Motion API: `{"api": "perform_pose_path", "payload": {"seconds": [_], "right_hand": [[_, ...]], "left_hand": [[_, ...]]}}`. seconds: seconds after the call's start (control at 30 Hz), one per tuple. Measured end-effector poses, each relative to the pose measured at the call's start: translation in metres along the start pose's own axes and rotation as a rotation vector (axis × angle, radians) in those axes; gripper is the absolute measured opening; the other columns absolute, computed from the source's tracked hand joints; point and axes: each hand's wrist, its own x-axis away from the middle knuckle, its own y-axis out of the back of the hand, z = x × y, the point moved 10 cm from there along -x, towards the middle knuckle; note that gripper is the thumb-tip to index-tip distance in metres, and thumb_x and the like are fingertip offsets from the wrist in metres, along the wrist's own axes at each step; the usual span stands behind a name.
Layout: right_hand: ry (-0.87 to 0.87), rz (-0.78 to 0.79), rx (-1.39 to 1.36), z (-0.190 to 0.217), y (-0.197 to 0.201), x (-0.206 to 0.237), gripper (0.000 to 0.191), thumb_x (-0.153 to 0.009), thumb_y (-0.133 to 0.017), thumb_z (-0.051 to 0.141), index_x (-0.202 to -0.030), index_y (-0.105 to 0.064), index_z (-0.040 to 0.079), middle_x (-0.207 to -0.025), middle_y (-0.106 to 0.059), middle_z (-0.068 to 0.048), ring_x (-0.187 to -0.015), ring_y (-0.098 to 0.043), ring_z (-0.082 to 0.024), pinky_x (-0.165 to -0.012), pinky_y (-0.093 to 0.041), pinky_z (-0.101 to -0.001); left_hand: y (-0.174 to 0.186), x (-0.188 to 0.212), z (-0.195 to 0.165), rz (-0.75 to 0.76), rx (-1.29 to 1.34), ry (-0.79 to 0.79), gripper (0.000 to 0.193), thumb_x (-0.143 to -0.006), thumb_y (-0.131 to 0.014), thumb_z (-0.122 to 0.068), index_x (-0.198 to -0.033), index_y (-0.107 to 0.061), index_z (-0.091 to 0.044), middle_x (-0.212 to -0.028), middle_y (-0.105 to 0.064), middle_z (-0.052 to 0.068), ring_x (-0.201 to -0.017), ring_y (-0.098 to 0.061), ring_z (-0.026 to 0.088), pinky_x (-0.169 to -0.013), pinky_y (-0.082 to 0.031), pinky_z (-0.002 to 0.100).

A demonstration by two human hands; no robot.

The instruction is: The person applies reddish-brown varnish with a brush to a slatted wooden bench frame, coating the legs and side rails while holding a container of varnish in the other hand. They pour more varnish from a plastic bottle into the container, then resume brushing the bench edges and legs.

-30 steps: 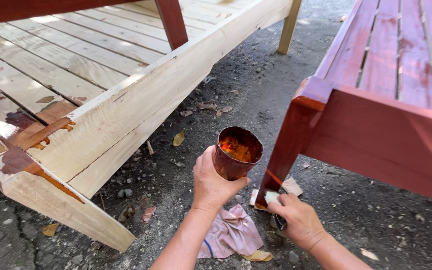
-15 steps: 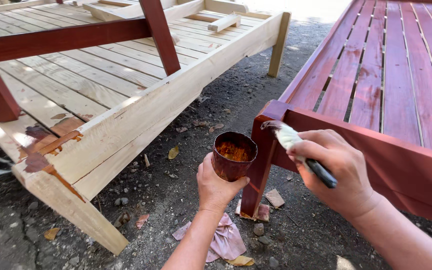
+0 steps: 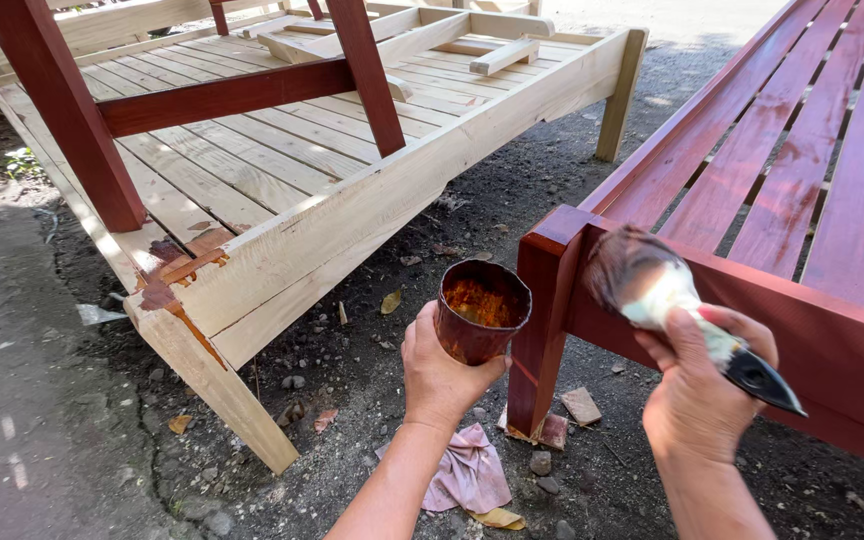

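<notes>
A bristle brush meets the corner of a red-stained slatted wooden bench (image 3: 772, 180) on a gravel yard.

The person's right hand (image 3: 697, 395), fingers closed around a black-handled paintbrush (image 3: 677, 300), presses its stain-darkened bristles against the bench's corner, just above the red-stained corner leg (image 3: 542, 330). The left hand (image 3: 442, 375) grips a small round rust-brown tin of orange-red stain (image 3: 482, 310), held up just beside that leg. The bench's slats and front rail already look fully coated and glossy. By contrast, the pale bare-wood slatted bench (image 3: 352, 200) across the dirt carries only red uprights and a few smears at its near corner, so most of it appears left to do. A crumpled pink rag (image 3: 467, 475) lies on the ground below the hands.
</notes>
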Motion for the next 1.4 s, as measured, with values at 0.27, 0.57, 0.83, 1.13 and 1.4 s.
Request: {"api": "perform_pose_path", "payload": {"seconds": [0.27, 0.57, 0.83, 1.13, 1.4], "right_hand": [[0.504, 0.237, 0.645, -0.049, -0.007, 0.047, 0.025, -0.095, -0.081, 0.011, -0.11, -0.061, 0.008, -0.113, -0.07, -0.011, -0.104, -0.069, -0.02, -0.092, -0.058, -0.0335], [-0.05, 0.076, 0.433, -0.112, 0.042, 0.066, 0.022, -0.089, -0.075, 0.003, -0.106, -0.06, 0.006, -0.104, -0.07, -0.016, -0.087, -0.075, -0.024, -0.073, -0.062, -0.0335], [-0.102, 0.053, -0.002, -0.035, -0.031, -0.005, 0.029, -0.093, -0.073, 0.006, -0.11, -0.049, 0.009, -0.11, -0.064, -0.012, -0.09, -0.073, -0.025, -0.07, -0.067, -0.0365], [-0.228, -0.059, -0.248, -0.097, 0.026, 0.017, 0.036, -0.095, -0.065, 0.003, -0.122, -0.042, 0.011, -0.122, -0.061, -0.016, -0.102, -0.072, -0.033, -0.078, -0.068, -0.0472], [-0.358, -0.132, -0.068, -0.183, 0.113, 0.063, 0.035, -0.095, -0.066, -0.002, -0.121, -0.045, 0.009, -0.117, -0.06, -0.019, -0.101, -0.067, -0.032, -0.08, -0.064, -0.0488]], "left_hand": [[-0.007, 0.022, 0.015, -0.001, -0.015, 0.045, 0.105, -0.046, -0.099, -0.029, -0.136, -0.046, -0.014, -0.124, -0.058, 0.013, -0.118, -0.057, 0.033, -0.102, -0.049, 0.044], [-0.003, 0.032, 0.039, 0.023, -0.054, 0.074, 0.104, -0.045, -0.099, -0.031, -0.134, -0.048, -0.013, -0.122, -0.06, 0.012, -0.116, -0.06, 0.032, -0.101, -0.051, 0.043], [0.005, 0.027, 0.023, 0.021, -0.045, 0.047, 0.104, -0.044, -0.099, -0.028, -0.134, -0.048, -0.012, -0.121, -0.06, 0.012, -0.115, -0.059, 0.031, -0.101, -0.05, 0.043], [0.003, 0.03, 0.018, 0.016, 0.028, 0.011, 0.103, -0.047, -0.098, -0.031, -0.135, -0.049, -0.012, -0.123, -0.061, 0.012, -0.116, -0.062, 0.03, -0.1, -0.053, 0.041], [-0.021, 0.039, 0.047, 0.062, 0.013, 0.125, 0.101, -0.046, -0.098, -0.032, -0.133, -0.051, -0.012, -0.122, -0.062, 0.011, -0.113, -0.064, 0.028, -0.099, -0.053, 0.04]]}}
